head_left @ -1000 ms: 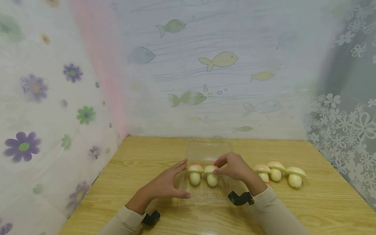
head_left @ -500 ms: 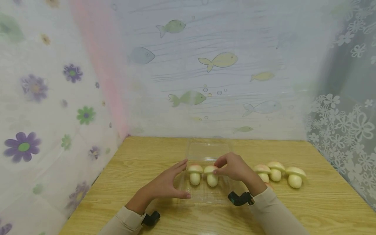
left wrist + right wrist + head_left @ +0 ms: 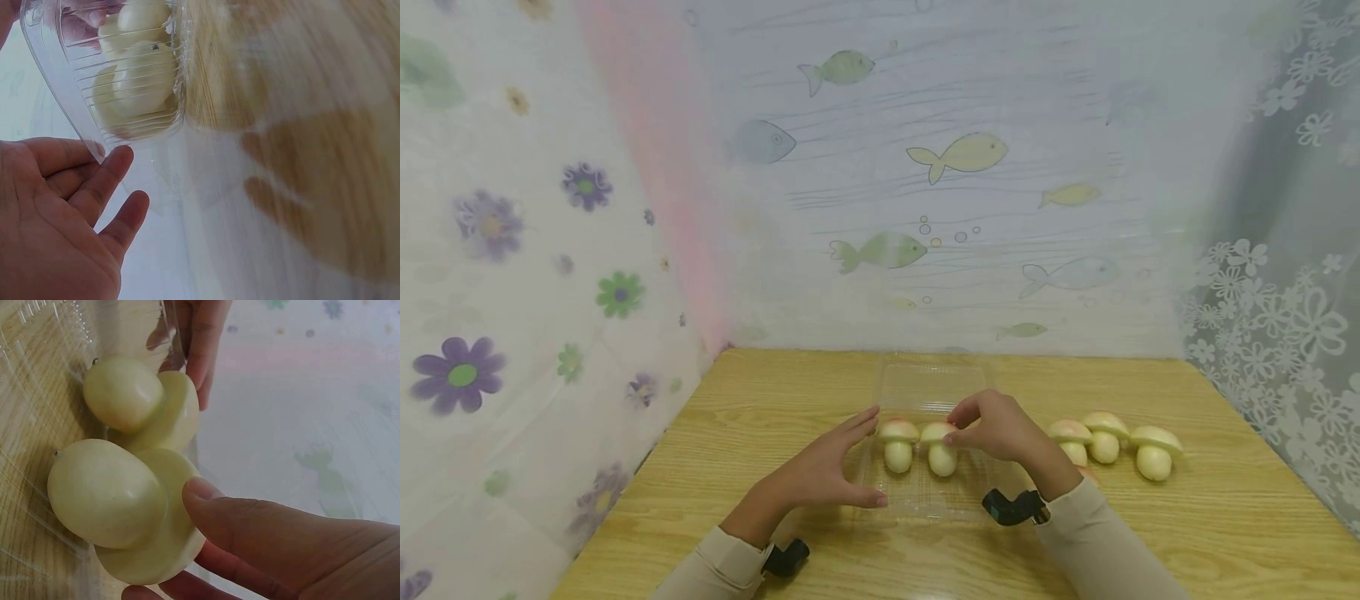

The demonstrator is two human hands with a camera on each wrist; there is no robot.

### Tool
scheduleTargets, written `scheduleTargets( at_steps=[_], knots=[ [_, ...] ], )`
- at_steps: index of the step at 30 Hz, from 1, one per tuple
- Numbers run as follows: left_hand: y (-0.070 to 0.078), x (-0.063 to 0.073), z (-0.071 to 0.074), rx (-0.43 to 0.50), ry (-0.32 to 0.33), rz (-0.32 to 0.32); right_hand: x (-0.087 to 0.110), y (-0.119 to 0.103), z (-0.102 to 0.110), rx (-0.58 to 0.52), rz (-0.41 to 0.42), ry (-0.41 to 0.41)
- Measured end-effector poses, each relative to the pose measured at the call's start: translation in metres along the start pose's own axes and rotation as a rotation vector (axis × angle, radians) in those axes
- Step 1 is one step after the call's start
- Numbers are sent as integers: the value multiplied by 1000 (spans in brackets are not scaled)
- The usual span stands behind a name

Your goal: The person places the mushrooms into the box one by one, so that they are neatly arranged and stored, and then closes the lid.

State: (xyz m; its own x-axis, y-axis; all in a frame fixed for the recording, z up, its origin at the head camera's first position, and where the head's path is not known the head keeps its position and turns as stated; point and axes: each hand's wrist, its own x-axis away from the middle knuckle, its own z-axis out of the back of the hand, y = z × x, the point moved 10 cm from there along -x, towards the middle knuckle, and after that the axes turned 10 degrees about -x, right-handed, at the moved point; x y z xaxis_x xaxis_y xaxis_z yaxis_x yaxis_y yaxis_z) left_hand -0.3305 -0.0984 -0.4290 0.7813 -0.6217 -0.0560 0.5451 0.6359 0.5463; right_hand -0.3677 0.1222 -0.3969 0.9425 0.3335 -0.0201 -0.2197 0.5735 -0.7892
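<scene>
The right hand (image 3: 992, 427) pinches the cap of a smooth, pale-yellow mushroom shape with a pink-tinged top (image 3: 942, 461), perhaps to settle its position beside a matching pale-yellow mushroom shape (image 3: 898, 455) at nine o'clock. Both are in a clear, ribbed plastic container (image 3: 925, 500). The left hand (image 3: 820, 471), fingers spread and gripping nothing, sits at the container's nine o'clock edge, seemingly as a guard. The transparent lid (image 3: 934, 385) lies back at twelve o'clock, leaving access unobstructed. At three o'clock on the wood-grained table (image 3: 775, 379) sit three more mushrooms (image 3: 1103, 446); the right forearm (image 3: 1060, 473) partly hides what looks like another.
</scene>
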Motion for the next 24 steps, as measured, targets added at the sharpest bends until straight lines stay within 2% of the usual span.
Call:
scheduleTargets(
  at_steps=[24],
  knots=[
    [1, 0, 0, -6, 1, -7, 0, 2, 2, 16, 0, 2]
  ],
)
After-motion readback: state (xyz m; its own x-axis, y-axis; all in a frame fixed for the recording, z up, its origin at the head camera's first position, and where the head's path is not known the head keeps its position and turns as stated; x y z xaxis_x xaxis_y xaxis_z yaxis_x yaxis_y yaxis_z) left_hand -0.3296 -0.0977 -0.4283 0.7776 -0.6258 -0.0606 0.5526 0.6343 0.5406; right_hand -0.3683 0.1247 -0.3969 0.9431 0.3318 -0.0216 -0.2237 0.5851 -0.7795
